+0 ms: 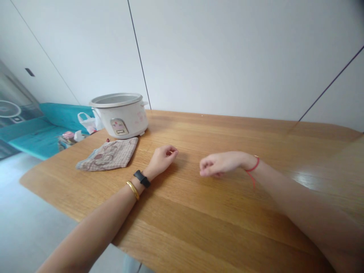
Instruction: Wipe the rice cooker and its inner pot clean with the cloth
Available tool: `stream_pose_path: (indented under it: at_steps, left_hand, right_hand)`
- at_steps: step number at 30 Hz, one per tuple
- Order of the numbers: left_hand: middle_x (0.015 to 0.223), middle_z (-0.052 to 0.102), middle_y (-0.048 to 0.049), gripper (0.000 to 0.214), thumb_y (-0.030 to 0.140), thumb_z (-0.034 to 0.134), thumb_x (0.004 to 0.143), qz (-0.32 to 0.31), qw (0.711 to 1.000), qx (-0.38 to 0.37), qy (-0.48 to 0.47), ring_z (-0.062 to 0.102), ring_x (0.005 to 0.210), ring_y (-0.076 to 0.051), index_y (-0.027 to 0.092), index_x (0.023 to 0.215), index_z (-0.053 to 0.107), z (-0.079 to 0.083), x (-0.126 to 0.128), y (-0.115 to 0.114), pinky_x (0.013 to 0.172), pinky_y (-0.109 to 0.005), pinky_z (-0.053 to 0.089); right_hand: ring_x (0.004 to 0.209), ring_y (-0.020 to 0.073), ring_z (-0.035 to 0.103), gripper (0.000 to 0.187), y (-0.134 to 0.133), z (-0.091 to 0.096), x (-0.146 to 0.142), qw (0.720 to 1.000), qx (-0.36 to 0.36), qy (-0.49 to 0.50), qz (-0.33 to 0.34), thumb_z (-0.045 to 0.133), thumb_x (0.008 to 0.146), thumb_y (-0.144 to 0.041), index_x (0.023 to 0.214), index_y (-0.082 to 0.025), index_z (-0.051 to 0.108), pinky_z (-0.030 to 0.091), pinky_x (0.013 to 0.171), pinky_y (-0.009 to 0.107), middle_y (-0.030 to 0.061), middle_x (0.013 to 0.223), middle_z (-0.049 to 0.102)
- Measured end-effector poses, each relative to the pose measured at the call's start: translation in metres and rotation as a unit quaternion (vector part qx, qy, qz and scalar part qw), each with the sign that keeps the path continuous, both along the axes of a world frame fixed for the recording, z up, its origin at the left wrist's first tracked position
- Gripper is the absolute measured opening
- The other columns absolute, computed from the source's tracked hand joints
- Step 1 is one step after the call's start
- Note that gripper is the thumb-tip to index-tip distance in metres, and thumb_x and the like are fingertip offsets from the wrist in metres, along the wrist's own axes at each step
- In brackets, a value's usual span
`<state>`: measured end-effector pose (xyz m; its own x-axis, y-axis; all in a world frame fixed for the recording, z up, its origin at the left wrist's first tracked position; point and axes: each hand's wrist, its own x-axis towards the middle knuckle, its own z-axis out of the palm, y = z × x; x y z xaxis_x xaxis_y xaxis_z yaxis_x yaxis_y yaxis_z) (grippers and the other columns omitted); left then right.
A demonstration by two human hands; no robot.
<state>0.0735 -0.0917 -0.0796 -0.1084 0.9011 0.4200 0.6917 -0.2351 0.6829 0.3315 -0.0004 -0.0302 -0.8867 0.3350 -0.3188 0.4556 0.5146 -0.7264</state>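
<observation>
My left hand (165,158) rests on the wooden table (182,212) with its fingers curled in towards the thumb and nothing showing in them. A black watch band and a gold bangle circle that wrist. Across a short gap, my right hand (216,164) is loosely closed, knuckles towards the left hand, with no object visible in it; a red string hangs at its wrist. Nearest to my left hand lies a folded checked cloth (113,154), brownish with a bluish edge. Behind the cloth stands a white rice cooker (132,121), lidless, its inside mostly hidden from this angle.
White wall panels (227,57) rise behind the table's far edge. Beyond the table's left end are a teal sofa (61,117), a white plastic bag (87,123) and some small items. Grey floor (36,212) shows at the lower left.
</observation>
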Motion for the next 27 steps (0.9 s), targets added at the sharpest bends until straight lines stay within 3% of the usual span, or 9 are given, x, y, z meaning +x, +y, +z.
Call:
stream_pose_path:
  at_steps: [1, 2, 3, 5, 7, 8, 12, 14, 27]
  left_hand:
    - [0.075, 0.075, -0.0027, 0.021, 0.038, 0.062, 0.089, 0.003, 1.000, -0.001, -0.001, 0.069, 0.070, -0.017, 0.020, 0.082, 0.072, -0.001, -0.001, 0.001, 0.065, -0.027, 0.052]
    - [0.074, 0.074, -0.0026, 0.021, 0.038, 0.061, 0.089, 0.003, 1.000, -0.002, 0.001, 0.068, 0.069, -0.017, 0.020, 0.082, 0.072, -0.001, -0.001, 0.002, 0.064, -0.027, 0.052]
    - [0.074, 0.074, -0.0025, 0.021, 0.037, 0.061, 0.089, 0.002, 1.000, -0.002, 0.003, 0.068, 0.069, -0.017, 0.020, 0.081, 0.071, -0.002, -0.001, 0.003, 0.064, -0.027, 0.052]
    - [0.074, 0.074, -0.0026, 0.021, 0.037, 0.061, 0.089, -0.007, 1.000, -0.005, 0.007, 0.068, 0.069, -0.017, 0.020, 0.081, 0.072, -0.004, 0.000, 0.004, 0.065, -0.027, 0.052]
    - [0.076, 0.075, -0.0027, 0.022, 0.037, 0.061, 0.089, -0.019, 1.000, -0.010, 0.016, 0.068, 0.070, -0.017, 0.020, 0.082, 0.072, -0.005, 0.001, 0.004, 0.066, -0.028, 0.051]
    - [0.077, 0.075, -0.0028, 0.022, 0.037, 0.060, 0.090, -0.023, 0.999, -0.011, 0.025, 0.067, 0.070, -0.017, 0.020, 0.082, 0.072, -0.005, 0.002, 0.004, 0.066, -0.028, 0.051]
    - [0.077, 0.074, -0.0034, 0.025, 0.036, 0.058, 0.093, -0.033, 0.997, -0.015, 0.065, 0.067, 0.070, -0.017, 0.019, 0.082, 0.072, -0.002, 0.004, 0.000, 0.065, -0.028, 0.050]
    - [0.079, 0.075, -0.0041, 0.026, 0.037, 0.058, 0.095, -0.036, 0.997, -0.010, 0.069, 0.068, 0.073, -0.018, 0.019, 0.082, 0.072, 0.000, 0.004, -0.001, 0.067, -0.028, 0.051]
    - [0.099, 0.076, -0.0065, 0.021, 0.033, 0.054, 0.095, -0.037, 0.994, -0.011, 0.103, 0.072, 0.091, -0.021, 0.020, 0.099, 0.071, 0.003, 0.007, -0.005, 0.087, -0.034, 0.056]
  right_hand:
    - [0.076, 0.0222, 0.065, 0.040, 0.013, 0.002, 0.010, 0.981, 0.147, 0.022, -0.125, 0.069, 0.089, -0.058, 0.096, -0.019, 0.072, 0.053, 0.068, 0.035, 0.0104, 0.085, 0.072]
    - [0.094, 0.0301, 0.068, 0.042, 0.027, 0.002, 0.021, 0.922, 0.284, 0.043, -0.259, 0.066, 0.092, -0.055, 0.110, -0.018, 0.072, 0.055, 0.081, 0.044, 0.0164, 0.102, 0.074]
    - [0.120, 0.0396, 0.061, 0.049, 0.040, 0.000, 0.032, 0.869, 0.361, 0.051, -0.335, 0.061, 0.096, -0.049, 0.130, -0.015, 0.066, 0.050, 0.097, 0.057, 0.0242, 0.128, 0.067]
    - [0.152, 0.0483, 0.025, 0.064, 0.062, -0.010, 0.051, 0.755, 0.495, 0.034, -0.428, 0.053, 0.100, -0.040, 0.155, -0.009, 0.044, 0.024, 0.113, 0.075, 0.0294, 0.162, 0.036]
    - [0.157, 0.0488, 0.004, 0.074, 0.077, -0.027, 0.061, 0.704, 0.549, -0.023, -0.450, 0.051, 0.100, -0.043, 0.162, -0.007, 0.032, 0.006, 0.114, 0.082, 0.0274, 0.171, 0.015]
    - [0.158, 0.0486, 0.003, 0.077, 0.082, -0.036, 0.062, 0.707, 0.544, -0.052, -0.448, 0.050, 0.100, -0.048, 0.163, -0.008, 0.031, 0.004, 0.114, 0.083, 0.0263, 0.172, 0.013]
    - [0.157, 0.0411, 0.023, 0.069, 0.095, -0.070, 0.055, 0.815, 0.419, -0.110, -0.385, 0.034, 0.105, -0.056, 0.159, -0.015, 0.042, 0.013, 0.118, 0.079, 0.0210, 0.170, 0.029]
    - [0.154, 0.0359, 0.031, 0.063, 0.100, -0.078, 0.052, 0.843, 0.391, -0.109, -0.353, 0.030, 0.106, -0.053, 0.154, -0.017, 0.050, 0.020, 0.120, 0.073, 0.0178, 0.167, 0.037]
    - [0.153, 0.0346, 0.036, 0.059, 0.105, -0.082, 0.054, 0.841, 0.399, -0.102, -0.351, 0.032, 0.106, -0.053, 0.150, -0.021, 0.055, 0.027, 0.121, 0.068, 0.0145, 0.165, 0.041]
